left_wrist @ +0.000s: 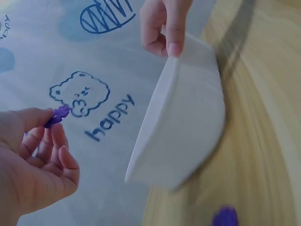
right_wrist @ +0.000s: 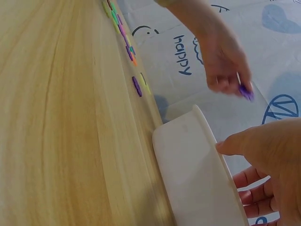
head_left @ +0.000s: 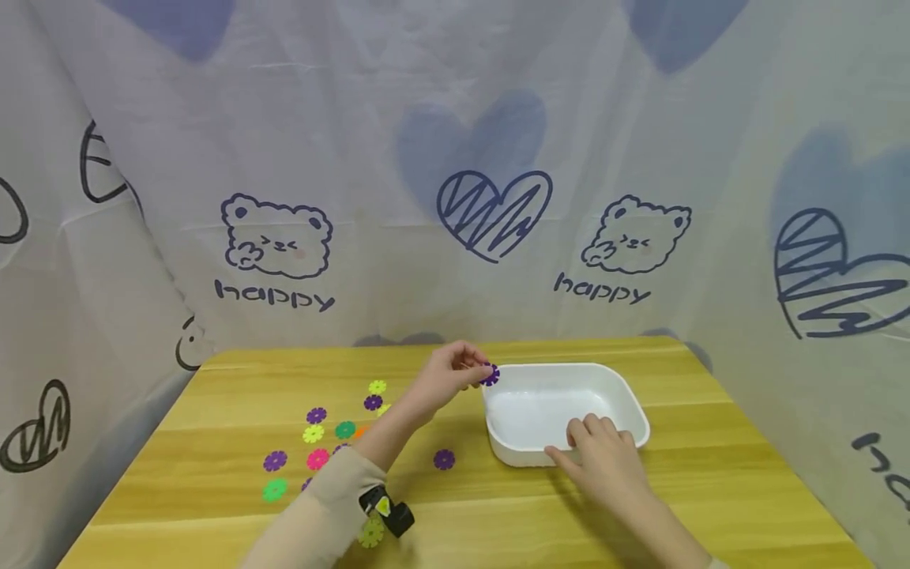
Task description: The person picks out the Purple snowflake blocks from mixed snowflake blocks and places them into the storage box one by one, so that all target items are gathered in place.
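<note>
Between thumb and forefinger, my left hand (head_left: 449,374) pinches a purple notched plastic disc (head_left: 490,374), a snowflake building piece. In the head view this disc appears over the left rim of a white plastic tub (head_left: 522,457); the left wrist view shows the hand apart from the tub. My right hand (head_left: 603,460) grips the tub's near rim, thumb outside and fingers over the inner side, as the right wrist view (right_wrist: 263,165) shows. No pieces show inside the tub. One purple disc (head_left: 444,459) lies on the table just left of the tub.
Several more notched discs lie left on the wooden table (head_left: 498,529), among them a pink disc (head_left: 317,459), a green disc (head_left: 275,490) and a yellow disc (head_left: 313,433). My left forearm covers some. A printed white curtain (head_left: 384,261) hangs behind and at both sides.
</note>
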Action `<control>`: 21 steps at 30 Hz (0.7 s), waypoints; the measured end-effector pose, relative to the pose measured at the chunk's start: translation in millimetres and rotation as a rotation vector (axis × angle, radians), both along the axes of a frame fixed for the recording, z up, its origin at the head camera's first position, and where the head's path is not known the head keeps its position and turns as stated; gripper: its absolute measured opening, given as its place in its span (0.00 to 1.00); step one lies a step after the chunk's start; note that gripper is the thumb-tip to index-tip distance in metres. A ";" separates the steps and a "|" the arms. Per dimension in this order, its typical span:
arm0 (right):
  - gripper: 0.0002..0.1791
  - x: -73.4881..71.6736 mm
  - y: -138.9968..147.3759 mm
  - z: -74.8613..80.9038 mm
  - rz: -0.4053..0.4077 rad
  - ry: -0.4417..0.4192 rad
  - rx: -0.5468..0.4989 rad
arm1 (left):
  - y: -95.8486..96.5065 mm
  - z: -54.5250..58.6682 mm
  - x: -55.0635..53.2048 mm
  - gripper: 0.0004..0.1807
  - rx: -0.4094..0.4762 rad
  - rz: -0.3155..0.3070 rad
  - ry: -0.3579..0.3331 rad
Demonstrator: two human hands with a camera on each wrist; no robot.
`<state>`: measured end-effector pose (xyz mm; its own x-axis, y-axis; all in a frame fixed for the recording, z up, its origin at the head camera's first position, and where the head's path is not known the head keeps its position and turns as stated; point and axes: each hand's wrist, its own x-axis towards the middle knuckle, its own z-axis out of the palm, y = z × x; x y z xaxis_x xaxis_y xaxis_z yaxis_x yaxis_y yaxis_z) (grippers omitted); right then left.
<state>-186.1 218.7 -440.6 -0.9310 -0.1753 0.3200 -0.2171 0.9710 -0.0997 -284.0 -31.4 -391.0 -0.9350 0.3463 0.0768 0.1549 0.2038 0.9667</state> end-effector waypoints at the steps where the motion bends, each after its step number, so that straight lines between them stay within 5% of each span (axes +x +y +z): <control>1: 0.21 -0.2 -0.1 -0.1 -0.001 0.000 0.001 | 6.8 0.2 -4.6 0.10 0.013 -0.004 -0.033; 10: 0.21 -1.4 -1.3 1.3 -0.005 0.011 0.017 | 69.8 -6.4 -39.0 0.09 0.141 -0.069 -0.355; 21: 0.20 -0.1 -0.6 0.6 -0.012 -0.007 0.005 | 128.8 -32.5 -54.9 0.08 0.144 -0.087 -0.466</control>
